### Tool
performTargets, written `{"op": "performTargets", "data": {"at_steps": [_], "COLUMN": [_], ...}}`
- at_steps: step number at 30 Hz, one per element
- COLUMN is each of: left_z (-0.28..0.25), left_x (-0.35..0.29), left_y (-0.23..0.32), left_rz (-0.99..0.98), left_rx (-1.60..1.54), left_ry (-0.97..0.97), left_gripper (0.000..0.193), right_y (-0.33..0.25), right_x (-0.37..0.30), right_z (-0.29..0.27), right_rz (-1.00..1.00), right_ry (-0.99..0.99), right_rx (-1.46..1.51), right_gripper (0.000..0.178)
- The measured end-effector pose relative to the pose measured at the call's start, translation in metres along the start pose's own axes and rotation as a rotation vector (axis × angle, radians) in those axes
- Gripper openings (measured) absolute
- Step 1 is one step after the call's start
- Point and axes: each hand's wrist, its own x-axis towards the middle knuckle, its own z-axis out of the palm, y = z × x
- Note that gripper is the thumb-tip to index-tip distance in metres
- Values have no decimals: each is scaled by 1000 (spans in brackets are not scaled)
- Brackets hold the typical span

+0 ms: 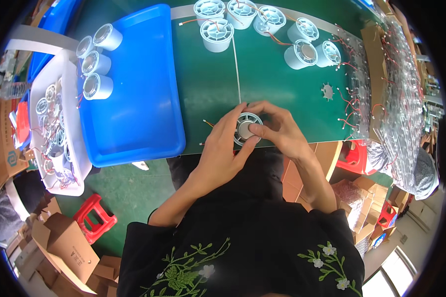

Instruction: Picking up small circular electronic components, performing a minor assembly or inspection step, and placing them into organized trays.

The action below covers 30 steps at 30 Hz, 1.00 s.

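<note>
Hands (220, 148) (285, 132) clasping one housing (247, 116), round, white, spoked; silvery disc (244, 130) at centre

Black top (248, 242), white embroidered flowers (329, 250)

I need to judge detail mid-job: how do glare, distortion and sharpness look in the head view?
Head view: fisheye distortion bows the blue rectangular plastic tray; pale sheen on the glossy green tabletop; washed-out bright white panel at lower right; the round white plastic housing between bare left hand and bare right hand looks fairly clear, though small.
</note>
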Motion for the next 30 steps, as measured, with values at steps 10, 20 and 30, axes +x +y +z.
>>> {"op": "performTargets", "data": {"at_steps": [10,20,30], "left_z": [-51,-170,-197], "left_x": [-13,-11,61], "left_y": [26,-30,-42], "left_rz": [248,-4,346], "left_rx": [190,904,1415], "left_ry": [176,620,353], "left_gripper": [66,59,44], "right_y": [28,39,45], "right_x": [-4,-1,-2], "right_z": [-12,-26,-24], "right_rz": [-310,-302,-319], "right_ry": [36,-64,-40], "right_rx": [172,397,397], "right_gripper": [41,31,27]}}
